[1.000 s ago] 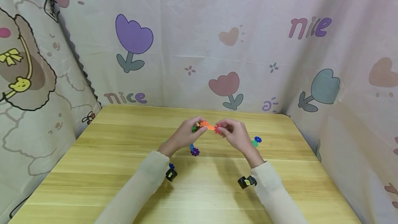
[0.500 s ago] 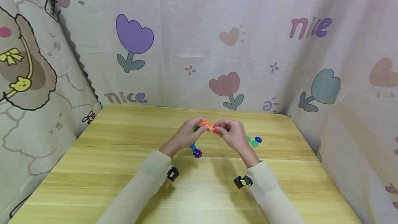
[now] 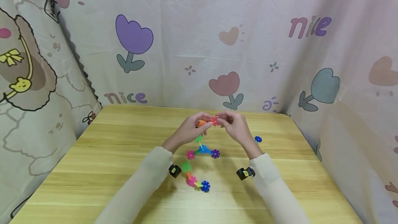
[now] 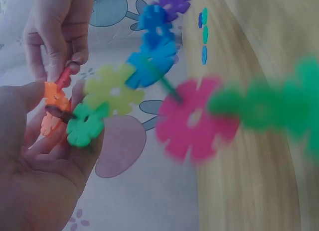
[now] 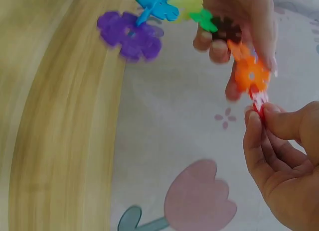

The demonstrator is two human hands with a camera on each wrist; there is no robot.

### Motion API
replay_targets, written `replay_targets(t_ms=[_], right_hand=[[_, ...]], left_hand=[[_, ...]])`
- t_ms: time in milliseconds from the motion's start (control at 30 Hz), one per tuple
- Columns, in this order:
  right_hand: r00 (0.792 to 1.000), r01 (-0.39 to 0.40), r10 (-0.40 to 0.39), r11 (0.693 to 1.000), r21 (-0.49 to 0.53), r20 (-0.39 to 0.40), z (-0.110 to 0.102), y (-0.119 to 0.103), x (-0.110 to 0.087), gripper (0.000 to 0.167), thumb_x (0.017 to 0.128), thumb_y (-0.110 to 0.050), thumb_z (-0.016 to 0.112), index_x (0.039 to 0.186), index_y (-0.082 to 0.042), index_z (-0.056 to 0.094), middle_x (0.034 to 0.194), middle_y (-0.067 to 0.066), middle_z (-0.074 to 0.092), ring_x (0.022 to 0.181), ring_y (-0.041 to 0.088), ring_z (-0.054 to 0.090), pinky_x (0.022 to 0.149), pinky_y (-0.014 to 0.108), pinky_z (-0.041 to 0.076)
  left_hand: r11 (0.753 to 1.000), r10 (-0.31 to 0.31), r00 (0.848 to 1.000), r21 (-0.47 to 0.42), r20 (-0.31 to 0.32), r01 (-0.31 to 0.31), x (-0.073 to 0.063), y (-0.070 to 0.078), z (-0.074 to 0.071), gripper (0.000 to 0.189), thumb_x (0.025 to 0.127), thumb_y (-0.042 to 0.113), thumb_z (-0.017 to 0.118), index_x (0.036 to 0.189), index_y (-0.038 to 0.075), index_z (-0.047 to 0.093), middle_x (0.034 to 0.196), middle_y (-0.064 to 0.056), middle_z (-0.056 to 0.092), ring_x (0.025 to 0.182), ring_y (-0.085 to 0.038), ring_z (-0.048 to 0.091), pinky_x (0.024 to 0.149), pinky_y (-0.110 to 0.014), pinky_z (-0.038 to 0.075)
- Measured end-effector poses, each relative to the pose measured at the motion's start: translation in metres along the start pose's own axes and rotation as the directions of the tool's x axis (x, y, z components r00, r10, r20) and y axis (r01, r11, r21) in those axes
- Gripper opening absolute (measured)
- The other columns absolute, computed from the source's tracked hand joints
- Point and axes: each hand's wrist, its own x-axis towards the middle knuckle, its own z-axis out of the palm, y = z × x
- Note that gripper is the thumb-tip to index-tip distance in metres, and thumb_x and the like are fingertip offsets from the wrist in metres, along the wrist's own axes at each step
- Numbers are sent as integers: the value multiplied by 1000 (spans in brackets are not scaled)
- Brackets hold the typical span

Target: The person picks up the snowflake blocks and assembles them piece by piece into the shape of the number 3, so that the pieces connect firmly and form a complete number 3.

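Snowflake-shaped plastic discs are linked into a long, many-coloured chain. My left hand [image 3: 189, 129] pinches an orange disc [image 5: 252, 74] near the chain's upper end. Between the thumb and fingers of my right hand [image 3: 238, 131] is a red disc [image 3: 215, 121], which meets the orange one's edge; how deep the slots engage cannot be made out. Below the left hand the chain hangs with a light green disc [image 4: 85, 124], a yellow disc [image 4: 113, 89], a purple disc [image 5: 130, 36] on a side branch, a pink disc [image 4: 192, 119] and a dark blue disc [image 3: 205, 186] lowest.
A loose blue disc [image 3: 258, 139] lies on the wooden table [image 3: 124, 168] right of the right hand. Several green and blue discs [image 4: 205, 34] lie in a row in the left wrist view. A printed curtain [image 3: 186, 44] stands behind the table.
Both hands have risen slightly and the red disc has tipped upward. The chain, largely hidden by the left hand and arm before, now hangs in view between the arms.
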Motion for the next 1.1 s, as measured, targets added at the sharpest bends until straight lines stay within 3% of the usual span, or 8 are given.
replay_targets(t_ms=[67, 200, 367, 533, 700, 800, 1000, 1100], right_hand=[[999, -38, 38, 999, -13, 0, -6, 9, 1, 20, 98, -5, 68, 117, -1, 74, 99, 19, 77, 79, 30, 73, 68, 19, 58], [992, -127, 128, 988, -88, 2, -20, 39, 2, 19, 99, -4, 66, 116, 0, 73, 102, 21, 76, 81, 25, 72, 69, 24, 60], [972, -203, 226, 947, -249, 68, -32, 81, -2, 18, 97, -1, 65, 112, 3, 73, 107, 23, 76, 90, 31, 72, 81, 41, 62], [927, -258, 339, 887, -383, 162, -35, 110, -11, 23, 94, -2, 69, 115, 5, 71, 114, 26, 72, 102, 39, 70, 92, 52, 58], [901, -285, 392, 860, -424, 189, -34, 126, -19, 26, 90, -3, 74, 114, 5, 71, 115, 28, 70, 107, 42, 66, 97, 55, 55], [902, -282, 389, 859, -428, 186, -32, 132, -20, 29, 90, -4, 75, 117, 6, 69, 115, 29, 69, 107, 42, 66, 97, 56, 54], [933, -194, 311, 858, -475, 180, -24, 141, -16, 26, 93, -4, 72, 117, 7, 71, 121, 30, 67, 110, 43, 64, 100, 58, 52], [941, -169, 283, 868, -467, 185, -20, 145, -15, 22, 94, -1, 71, 114, 8, 73, 123, 29, 68, 112, 44, 65, 101, 58, 52]], left_hand=[[1000, 4, 1000, -8, -11, -4, 1, -3, -3, 35, 106, 24, 61, 139, 13, 59, 122, -17, 69, 72, -24, 70, 66, -30, 61], [999, -30, 999, -25, -38, 29, -1, -9, -12, 42, 106, 22, 60, 147, 18, 54, 123, -16, 67, 79, -35, 73, 70, -31, 64], [997, -66, 997, -35, -37, 65, -5, -14, -22, 42, 107, 24, 59, 148, 23, 54, 121, -15, 64, 79, -28, 73, 72, -32, 64], [996, -77, 997, -45, -28, 76, -9, -16, -25, 42, 107, 25, 58, 148, 24, 53, 125, -19, 63, 78, -21, 72, 73, -34, 65], [994, -97, 995, -51, -37, 95, -12, -16, -27, 43, 107, 23, 57, 149, 24, 52, 136, -20, 62, 80, -23, 73, 76, -36, 65], [994, -103, 994, -43, -43, 101, -13, -15, -28, 43, 107, 21, 57, 150, 24, 51, 138, -20, 62, 79, -22, 72, 78, -37, 65], [996, -78, 996, -43, -39, 76, -12, -15, -27, 44, 107, 16, 56, 151, 21, 51, 136, -20, 61, 78, -19, 70, 83, -52, 63], [997, -59, 998, -41, -39, 57, -12, -15, -27, 43, 107, 17, 56, 150, 20, 51, 136, -20, 61, 78, -19, 70, 82, -52, 63]])
